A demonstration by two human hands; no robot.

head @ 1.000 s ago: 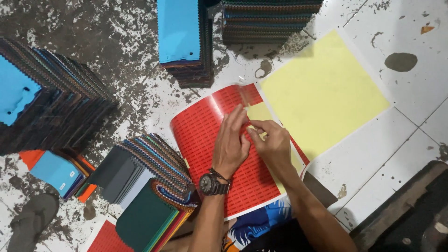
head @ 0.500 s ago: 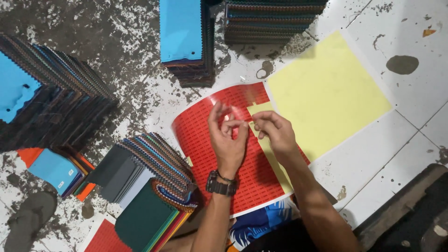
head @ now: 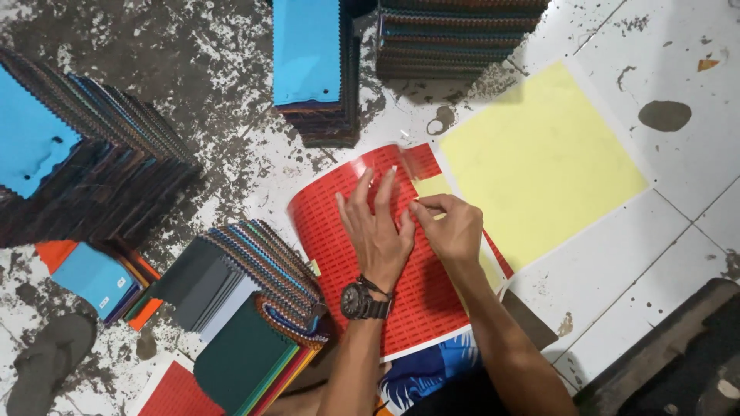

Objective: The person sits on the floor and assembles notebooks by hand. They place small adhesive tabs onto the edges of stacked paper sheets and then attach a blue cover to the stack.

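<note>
A red sheet of small stickers [head: 347, 262] lies on the floor in front of me. My left hand [head: 378, 227] rests flat on it with fingers spread, a dark watch on the wrist. My right hand [head: 451, 227] sits beside it, thumb and forefinger pinched on a strip of the red sheet's edge, where a pale yellow backing [head: 433, 186] shows. A peeled red corner [head: 420, 162] curls up near the top of the sheet.
A large yellow sheet [head: 539, 162] lies to the right. Stacks of fabric swatches stand around: blue-topped at the top centre [head: 308, 54], dark at the top right [head: 455, 38], a fanned pile on the left [head: 85, 169], and fanned colour books at the lower left [head: 247, 308].
Both hands have shifted slightly up the red sheet. The left hand's fingers have spread flat, and the right hand's pinch has moved to the sheet's edge beside the left thumb.
</note>
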